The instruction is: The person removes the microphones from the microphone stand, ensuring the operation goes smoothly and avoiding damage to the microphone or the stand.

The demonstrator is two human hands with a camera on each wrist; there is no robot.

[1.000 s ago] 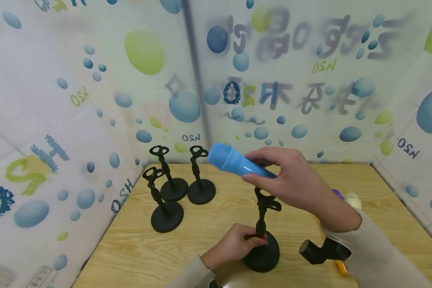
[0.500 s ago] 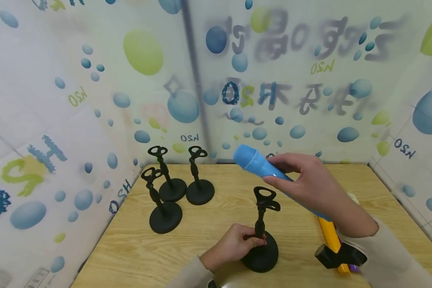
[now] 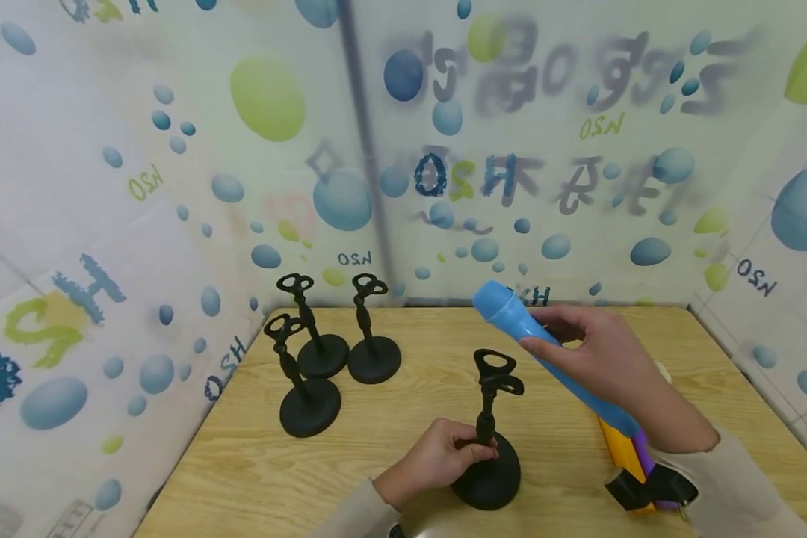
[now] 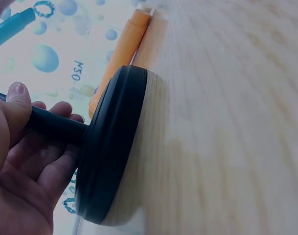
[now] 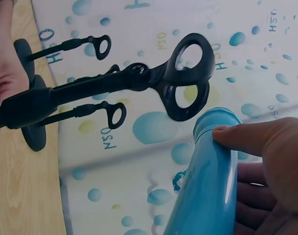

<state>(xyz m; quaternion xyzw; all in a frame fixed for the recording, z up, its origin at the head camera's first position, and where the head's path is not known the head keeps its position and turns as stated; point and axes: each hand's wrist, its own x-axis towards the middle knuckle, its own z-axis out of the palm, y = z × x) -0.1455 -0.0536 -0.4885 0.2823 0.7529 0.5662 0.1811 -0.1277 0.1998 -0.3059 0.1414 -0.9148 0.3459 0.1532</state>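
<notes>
My left hand [image 3: 437, 454] grips the lower pole of a black microphone stand [image 3: 487, 403], whose round base sits on the table. In the left wrist view, the fingers and thumb wrap the pole just above the base [image 4: 112, 147]. Up and to the right, my right hand [image 3: 601, 366] holds a light blue microphone [image 3: 545, 344] by its body, its head tilted up and left. The right wrist view has the microphone [image 5: 207, 181] between thumb and fingers, close beside the stand's two-ring clip [image 5: 188, 78] and apart from it in the head view.
Three more black microphone stands [image 3: 309, 407] stand at the table's back left, their clips holding nothing. Orange [image 3: 620, 448] and purple [image 3: 644, 452] microphones lie at the right, partly hidden by the right forearm. Patterned curtain walls [image 3: 276, 187] border the table [image 3: 242, 478].
My right hand has moved right and slightly down with the blue microphone, away from above the stand's clip. The left hand stays on the pole.
</notes>
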